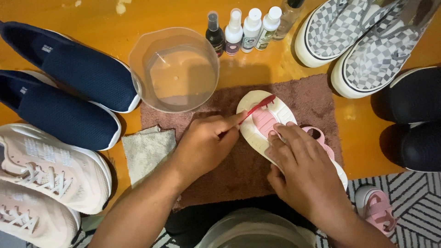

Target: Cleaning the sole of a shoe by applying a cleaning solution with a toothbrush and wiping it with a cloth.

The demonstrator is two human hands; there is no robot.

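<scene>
A small pink and white child's sandal (262,120) lies sole-up on a brown towel (305,98). My right hand (305,172) presses down on its middle and heel, holding it in place. My left hand (204,144) grips a red toothbrush (259,107), whose bristle end rests on the white toe part of the sole. The sandal's pink strap (320,138) shows beside my right hand's knuckles.
A clear bowl of water (174,69) stands at the towel's far left corner, with several small spray bottles (243,30) behind. Navy shoes (69,92), pale sneakers (46,183), checkered shoes (367,41), black shoes (413,119), a grey cloth (147,151) and another pink sandal (379,209) surround the towel.
</scene>
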